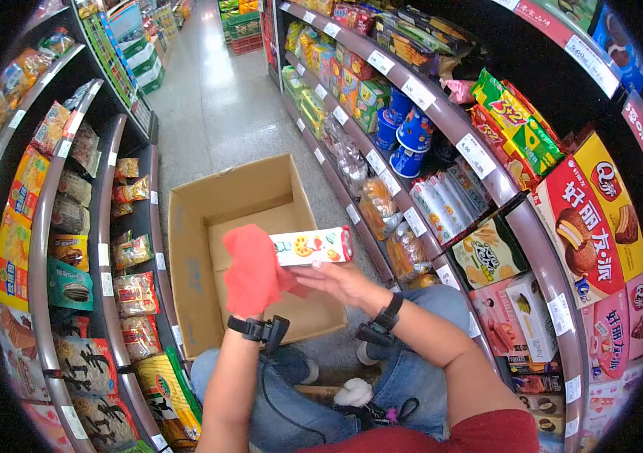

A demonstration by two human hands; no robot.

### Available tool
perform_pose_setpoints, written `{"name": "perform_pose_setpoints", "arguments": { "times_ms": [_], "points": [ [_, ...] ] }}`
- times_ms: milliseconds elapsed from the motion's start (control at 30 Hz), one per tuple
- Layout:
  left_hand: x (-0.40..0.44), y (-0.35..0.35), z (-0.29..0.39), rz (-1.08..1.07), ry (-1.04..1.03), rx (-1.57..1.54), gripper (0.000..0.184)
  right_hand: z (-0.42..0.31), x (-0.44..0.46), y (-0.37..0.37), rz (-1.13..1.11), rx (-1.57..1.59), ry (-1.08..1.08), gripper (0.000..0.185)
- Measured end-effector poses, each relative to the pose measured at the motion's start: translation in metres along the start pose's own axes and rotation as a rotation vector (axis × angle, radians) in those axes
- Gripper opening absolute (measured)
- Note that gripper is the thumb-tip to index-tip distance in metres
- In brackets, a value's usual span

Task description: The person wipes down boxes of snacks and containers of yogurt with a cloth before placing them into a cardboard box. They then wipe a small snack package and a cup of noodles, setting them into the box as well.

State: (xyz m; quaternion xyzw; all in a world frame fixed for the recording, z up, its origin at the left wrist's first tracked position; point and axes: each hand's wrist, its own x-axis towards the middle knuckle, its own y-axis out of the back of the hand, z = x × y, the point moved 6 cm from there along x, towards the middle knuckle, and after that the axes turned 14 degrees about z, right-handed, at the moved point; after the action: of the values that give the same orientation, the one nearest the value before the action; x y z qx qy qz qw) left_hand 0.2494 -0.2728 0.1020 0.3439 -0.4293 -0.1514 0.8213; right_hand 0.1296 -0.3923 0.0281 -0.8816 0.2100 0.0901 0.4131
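A red cloth (pixel 251 268) covers my left hand, so its fingers are hidden. The cloth lies against the left end of a white biscuit packet (pixel 308 247) with red ends and round biscuits pictured on it. My right hand (pixel 340 283) grips the packet from below, its thumb on the near edge and its fingers reaching under towards the cloth. Both hands are above an open cardboard box (pixel 179 253), which stands on the floor in front of my knees.
Shelves of bagged snacks (pixel 137 293) rise on my left. The right shelves hold blue tubs (pixel 407 163), more white biscuit packets (pixel 442 204) and a red pie box (pixel 576 226). The tiled aisle floor (pixel 208 98) runs ahead. A dark cable (pixel 263 404) hangs over my leg.
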Motion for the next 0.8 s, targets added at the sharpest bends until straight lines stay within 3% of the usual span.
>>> {"name": "perform_pose_setpoints", "arguments": {
  "times_ms": [33, 133, 233, 300, 367, 433, 467, 533, 633, 700, 800],
  "points": [
    [0.005, -0.003, 0.005, 0.102, -0.15, 0.05, 0.045, -0.004, -0.003, 0.001, -0.045, 0.002, -0.054, 0.055],
    [0.01, -0.003, 0.006, 0.017, -0.024, -0.187, 0.041, -0.027, -0.011, 0.0, -0.163, -0.016, -0.118, 0.069],
    [0.019, 0.009, 0.012, -0.017, -0.06, -0.122, 0.045, -0.043, -0.016, -0.006, -0.35, 0.078, -0.24, 0.094],
    [0.027, 0.01, 0.006, -0.111, 0.527, -0.599, 0.036, -0.05, -0.023, -0.01, -0.527, 0.338, -0.412, 0.105],
    [0.039, 0.023, 0.028, -0.204, 0.703, -0.696, 0.029, -0.045, -0.023, -0.006, -0.494, 0.214, -0.457, 0.114],
    [0.051, 0.042, 0.046, -0.21, 0.425, -0.383, 0.021, -0.025, -0.015, 0.0, -0.388, 0.063, -0.489, 0.113],
    [0.051, 0.046, 0.049, -0.158, 0.275, -0.201, 0.017, -0.016, -0.017, -0.002, -0.306, 0.112, -0.499, 0.1],
    [0.051, 0.044, 0.062, -0.273, 0.405, -0.34, 0.024, -0.01, -0.023, -0.015, -0.325, 0.067, -0.456, 0.074],
    [0.035, 0.02, 0.08, -0.244, 0.07, -0.158, 0.041, 0.005, -0.019, -0.003, -0.296, -0.045, -0.417, 0.061],
    [0.011, 0.006, 0.084, -0.049, -0.258, 0.012, 0.048, 0.019, -0.01, 0.016, -0.214, -0.053, -0.417, 0.058],
    [0.007, 0.026, 0.112, 0.11, -0.477, -0.161, 0.048, 0.018, -0.004, 0.02, -0.051, -0.013, -0.36, 0.054]
  ]
}}
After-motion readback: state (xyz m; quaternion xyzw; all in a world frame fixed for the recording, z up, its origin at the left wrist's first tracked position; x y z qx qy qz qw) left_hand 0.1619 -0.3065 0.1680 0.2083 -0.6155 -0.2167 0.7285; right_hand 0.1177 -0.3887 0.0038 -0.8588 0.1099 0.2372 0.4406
